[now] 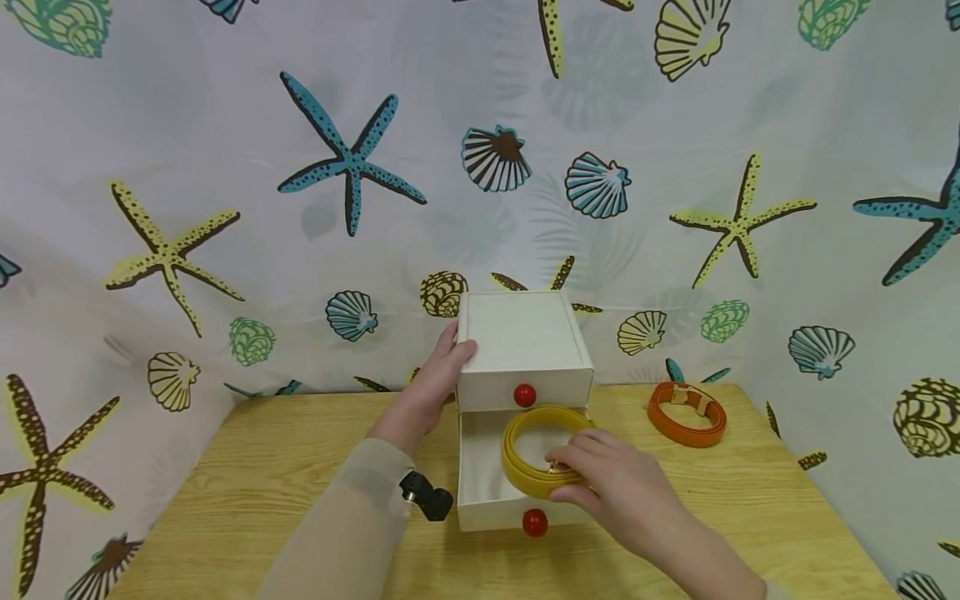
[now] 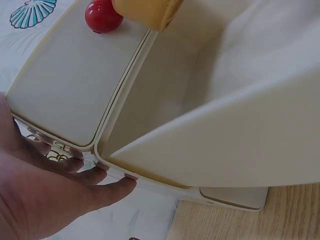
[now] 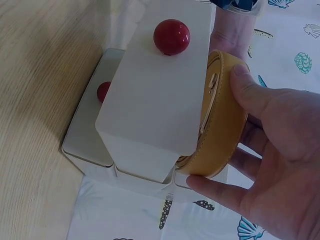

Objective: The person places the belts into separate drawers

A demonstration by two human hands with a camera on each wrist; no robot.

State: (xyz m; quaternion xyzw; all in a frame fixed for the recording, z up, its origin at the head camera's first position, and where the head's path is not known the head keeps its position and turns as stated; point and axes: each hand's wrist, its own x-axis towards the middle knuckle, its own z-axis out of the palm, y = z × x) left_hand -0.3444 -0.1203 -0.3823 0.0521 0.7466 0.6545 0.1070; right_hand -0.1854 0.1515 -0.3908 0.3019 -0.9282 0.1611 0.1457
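Observation:
A small white drawer unit (image 1: 521, 329) with round red knobs stands on the table, its middle drawer (image 1: 478, 475) pulled out. My left hand (image 1: 435, 379) rests against the unit's left side, thumb by the top edge; in the left wrist view its fingers (image 2: 112, 194) lie fairly straight along that side. My right hand (image 1: 626, 487) grips a coiled mustard-yellow belt (image 1: 517, 471) with a gold buckle, tilted over the open drawer. In the right wrist view, the thumb presses the outside of the yellow coil (image 3: 227, 122), which partly overlaps the drawer front (image 3: 155, 95).
To the right of the unit, a coiled orange belt (image 1: 686, 435) lies on the wooden table (image 1: 315, 467). A white cloth (image 1: 450, 67) with starfish and shell prints hangs behind and at both sides. The lower drawer's red knob (image 3: 103, 92) shows beneath the open drawer.

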